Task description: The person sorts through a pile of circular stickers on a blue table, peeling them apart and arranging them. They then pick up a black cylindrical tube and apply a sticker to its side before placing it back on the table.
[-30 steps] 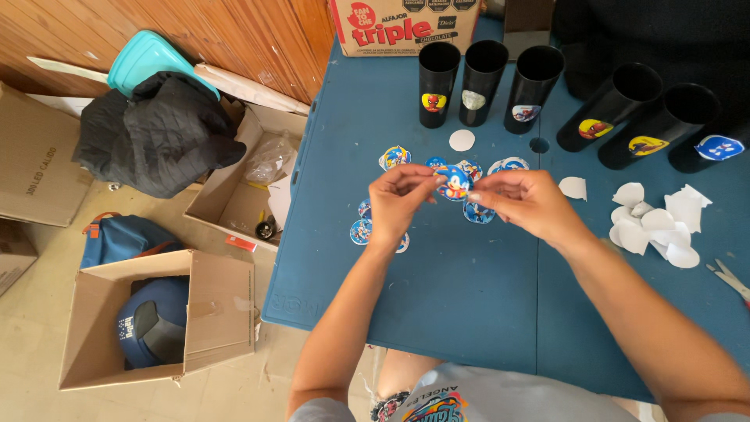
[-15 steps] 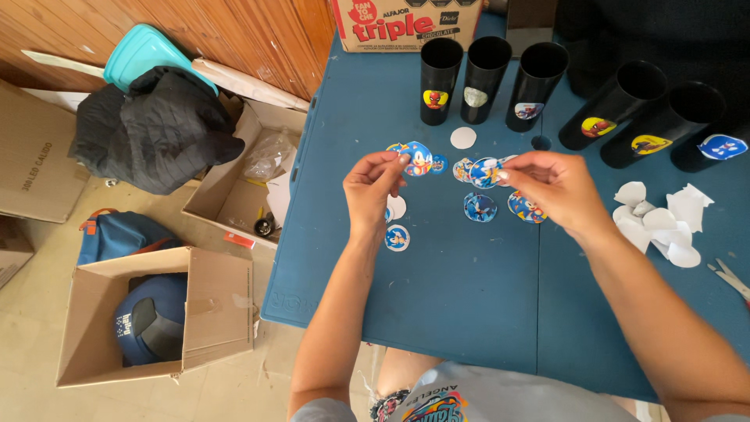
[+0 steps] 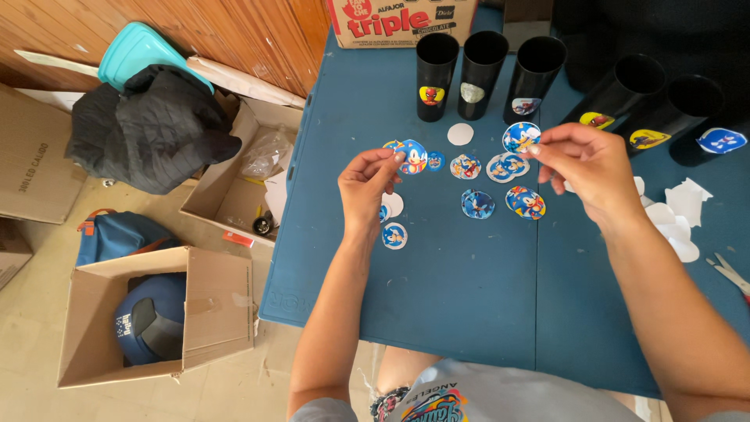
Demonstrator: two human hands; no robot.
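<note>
My left hand (image 3: 366, 186) pinches a round blue cartoon sticker (image 3: 412, 156) above the blue table (image 3: 453, 289). My right hand (image 3: 590, 168) pinches another round blue sticker (image 3: 520, 137) by its edge. Several more round stickers lie between and below the hands, among them one (image 3: 477, 204) at the middle and one (image 3: 394, 235) near my left wrist. A plain white disc (image 3: 460, 134) lies in front of the black cups. Three tall black cups (image 3: 434, 75) with stickers on them stand upright at the back of the table.
More black cups (image 3: 625, 98) lie tilted at the back right. White paper scraps (image 3: 681, 215) and scissors (image 3: 730, 273) lie at the right. A printed carton (image 3: 398, 19) stands at the back. On the floor at left are open cardboard boxes (image 3: 148, 312), a dark jacket (image 3: 152, 125) and a blue bag (image 3: 117, 234).
My hands were together over the sticker pile a second ago. They have drawn apart, each now holding one sticker, the left moving left and the right moving right and up.
</note>
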